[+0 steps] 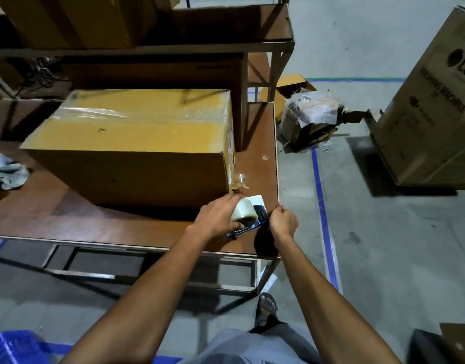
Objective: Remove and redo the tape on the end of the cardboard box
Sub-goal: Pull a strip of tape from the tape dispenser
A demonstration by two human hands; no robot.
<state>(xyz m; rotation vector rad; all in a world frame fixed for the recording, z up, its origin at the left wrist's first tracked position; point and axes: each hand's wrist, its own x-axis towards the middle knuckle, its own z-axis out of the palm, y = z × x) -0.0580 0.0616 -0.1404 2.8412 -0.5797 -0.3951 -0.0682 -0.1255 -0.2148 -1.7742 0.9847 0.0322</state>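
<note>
1. Here, the box (137, 143) sat on the brown tabletop (68, 214), its right end near the tabletop's right edge.
2. Clear tape (92, 112) crossed the box's top at the far side, and a torn, crumpled strip (239, 181) hung off the bottom corner of the right end.
3. The left hand (218, 219) lay over a tape dispenser (248, 216) on the tabletop just in front of that corner, its fingers curled around the roll of clear tape.
4. The right hand (282, 223) was at the dispenser's right side, its fingers pressed together in a pinch at the dark blade end; what they pinched could not be told.
5. A white card (256, 199) showed just behind the roll.
6. A crumpled cloth (7, 174) lay well apart at the tabletop's left edge.
7. On the floor to the right stood a large carton (431, 106), with a plastic-wrapped bundle (309, 119) between it and the tabletop.
</note>
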